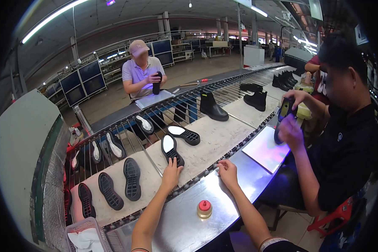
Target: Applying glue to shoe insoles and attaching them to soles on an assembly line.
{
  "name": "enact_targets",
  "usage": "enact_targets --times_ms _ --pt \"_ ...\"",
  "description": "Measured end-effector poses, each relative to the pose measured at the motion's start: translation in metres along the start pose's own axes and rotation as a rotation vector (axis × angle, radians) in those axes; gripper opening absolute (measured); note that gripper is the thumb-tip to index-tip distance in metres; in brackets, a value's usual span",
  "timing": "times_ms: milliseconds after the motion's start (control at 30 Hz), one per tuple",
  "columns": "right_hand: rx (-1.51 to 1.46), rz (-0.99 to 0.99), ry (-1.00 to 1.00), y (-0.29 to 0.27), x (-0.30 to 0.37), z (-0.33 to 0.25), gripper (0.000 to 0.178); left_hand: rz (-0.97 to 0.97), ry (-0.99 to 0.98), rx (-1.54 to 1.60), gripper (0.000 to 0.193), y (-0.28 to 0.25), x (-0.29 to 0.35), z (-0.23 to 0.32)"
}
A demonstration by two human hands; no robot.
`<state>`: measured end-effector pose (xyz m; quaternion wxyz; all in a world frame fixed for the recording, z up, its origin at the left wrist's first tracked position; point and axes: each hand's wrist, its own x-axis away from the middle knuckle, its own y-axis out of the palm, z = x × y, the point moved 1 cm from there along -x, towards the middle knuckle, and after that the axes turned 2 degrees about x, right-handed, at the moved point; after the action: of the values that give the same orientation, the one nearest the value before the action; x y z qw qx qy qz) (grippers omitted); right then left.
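Observation:
My left hand (pixel 171 175) has its thumb and fingers on the heel end of a black shoe sole (pixel 179 160) with a white piece in its forepart. That sole lies on the conveyor, beside a second black sole (pixel 190 136) with a matching white piece (pixel 176 130). My right hand (pixel 228 173) hovers at the near edge of the conveyor, its fingers curled together; anything inside them is too small to make out. Between my forearms, a small bottle with a red cap (pixel 204 206) stands on the metal table (pixel 174 227).
Several bare black soles (pixel 132 178) lie on the conveyor board (pixel 147 189) to the left. Black boots (pixel 213 107) stand farther along. A basket (pixel 97 223) holds white pieces. Co-workers, one at right (pixel 344 109) and one across (pixel 143 80), handle footwear parts; a white board (pixel 266 149) lies at right.

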<state>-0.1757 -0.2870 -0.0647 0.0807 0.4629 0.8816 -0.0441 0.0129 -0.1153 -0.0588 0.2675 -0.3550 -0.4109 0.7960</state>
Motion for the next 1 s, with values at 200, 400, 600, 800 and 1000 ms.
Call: enact_targets --times_ms 200,400,600,800,1000 --pt "0.016 0.0 -0.042 0.006 -0.001 -0.007 0.014 0.102 0.111 0.144 0.038 -0.002 -0.006 -0.021" --pt "0.056 -0.015 -0.066 0.001 0.0 0.007 0.012 0.268 -0.331 0.925 0.019 -0.057 0.018 0.023" --pt "0.075 -0.045 0.016 -0.005 0.005 0.002 0.012 0.101 0.152 1.278 0.014 -0.196 0.088 0.14" --pt "0.16 -0.091 -0.08 -0.017 -0.007 -0.024 0.015 -0.556 0.98 1.751 0.061 -0.252 0.146 0.196" --pt "0.16 -0.094 -0.049 -0.021 -0.016 -0.009 0.014 -0.343 1.011 1.839 0.065 -0.255 0.14 0.193"
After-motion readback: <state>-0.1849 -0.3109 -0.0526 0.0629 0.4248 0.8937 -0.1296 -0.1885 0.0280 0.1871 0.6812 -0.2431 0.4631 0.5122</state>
